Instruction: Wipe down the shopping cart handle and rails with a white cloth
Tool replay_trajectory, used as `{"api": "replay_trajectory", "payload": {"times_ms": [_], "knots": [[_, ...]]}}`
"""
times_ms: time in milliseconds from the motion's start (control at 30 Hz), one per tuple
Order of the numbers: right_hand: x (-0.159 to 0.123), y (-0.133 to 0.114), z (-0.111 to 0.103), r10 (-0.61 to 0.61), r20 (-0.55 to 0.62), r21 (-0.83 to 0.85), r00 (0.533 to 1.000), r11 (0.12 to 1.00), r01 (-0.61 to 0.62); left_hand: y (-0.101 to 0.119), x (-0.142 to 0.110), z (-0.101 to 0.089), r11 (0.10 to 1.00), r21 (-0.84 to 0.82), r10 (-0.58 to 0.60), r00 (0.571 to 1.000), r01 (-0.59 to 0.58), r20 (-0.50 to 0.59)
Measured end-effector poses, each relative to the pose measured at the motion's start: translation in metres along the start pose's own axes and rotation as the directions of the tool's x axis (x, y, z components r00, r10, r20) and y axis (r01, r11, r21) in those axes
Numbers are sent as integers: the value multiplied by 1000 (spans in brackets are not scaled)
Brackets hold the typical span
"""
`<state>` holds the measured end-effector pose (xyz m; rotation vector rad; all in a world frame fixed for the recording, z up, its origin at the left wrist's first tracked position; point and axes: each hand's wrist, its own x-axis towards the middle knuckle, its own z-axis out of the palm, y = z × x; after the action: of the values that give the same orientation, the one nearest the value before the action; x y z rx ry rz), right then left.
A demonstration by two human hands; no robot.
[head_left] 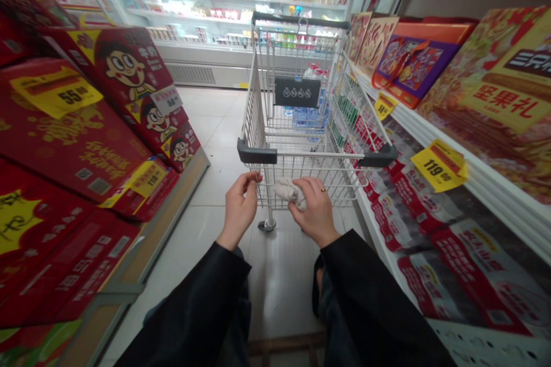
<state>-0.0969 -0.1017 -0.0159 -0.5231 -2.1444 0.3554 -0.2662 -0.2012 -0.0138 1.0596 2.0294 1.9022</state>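
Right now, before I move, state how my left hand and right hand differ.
The left hand curls at the wire shopping cart and shows nothing in its grip, while the right hand closes over a crumpled white cloth. The right hand wears a gold ring; the left hand shows none. Both are bare and come out of black sleeves.
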Motion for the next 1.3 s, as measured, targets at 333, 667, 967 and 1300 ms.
{"api": "replay_trajectory", "payload": {"times_ms": [333,667,967,1300], "knots": [[6,3,-8,-38,-200,17,979,999,42,-1,2,0,1000,12,4,1000,-4,-4],[6,-2,-5,-101,-220,23,970,994,109,0,3,-1,1000,25,1,1000,-1,-2],[5,5,-6,-100,-82,-29,992,995,97,-4,5,0,1000,25,8,1000,-8,-6],[7,10,-10,-98,-210,12,973,995,103,-1,5,-1,999,32,1,1000,-1,-2]]}}
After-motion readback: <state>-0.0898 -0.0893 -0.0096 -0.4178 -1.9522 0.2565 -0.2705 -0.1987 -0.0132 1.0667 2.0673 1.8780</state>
